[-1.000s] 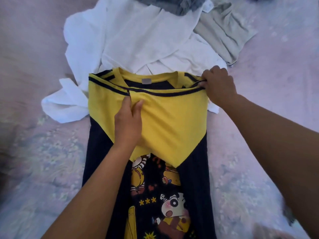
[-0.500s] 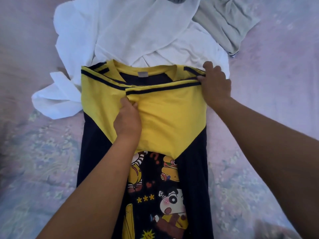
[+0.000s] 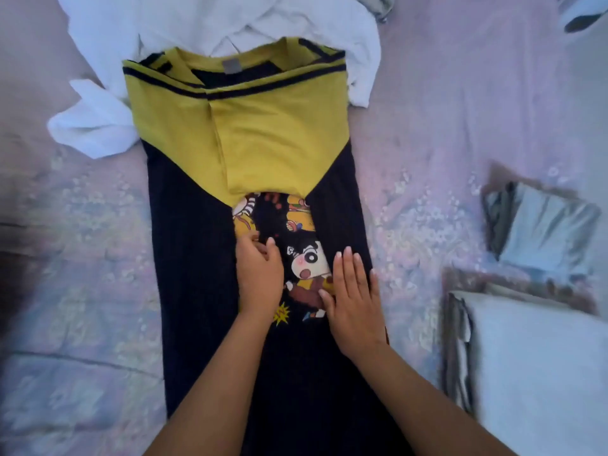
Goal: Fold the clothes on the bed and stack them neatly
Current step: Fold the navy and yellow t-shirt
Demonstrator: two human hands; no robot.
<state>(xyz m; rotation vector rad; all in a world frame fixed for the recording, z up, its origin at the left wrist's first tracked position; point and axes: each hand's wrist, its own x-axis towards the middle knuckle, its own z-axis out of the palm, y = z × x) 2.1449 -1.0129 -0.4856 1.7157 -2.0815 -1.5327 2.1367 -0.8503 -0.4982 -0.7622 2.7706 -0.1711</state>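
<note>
— How many garments can you count from where you stand?

— One yellow and navy cotton T-shirt with a cartoon print (image 3: 256, 179), laid flat down the middle of the frame on the pink floral bedspread (image 3: 427, 120), its sides already folded in. Above it, at the top of the frame, a crumpled heap of white cloth (image 3: 184, 24); I can't tell how many pieces are in it. One grey scrap (image 3: 378, 4) peeks in at the top edge. On the right there are two folded piles: a grey-blue folded garment (image 3: 543, 228) and, below it, a pale folded stack (image 3: 539, 366) at the lower right.

— And the hands?

— Two. The left hand (image 3: 260, 274) lies on the print, fingers loosely bent with the thumb against the cloth; whether it pinches anything I can't tell. The right hand (image 3: 353, 297) is flat, fingers straight, pressing the navy side just beside the print.

— What has changed from a moment ago?

— Both hands were up at the yellow shoulders then, the right one gripping the collar corner. They have come down to the shirt's middle, and the two piles at the right have come into sight.
</note>
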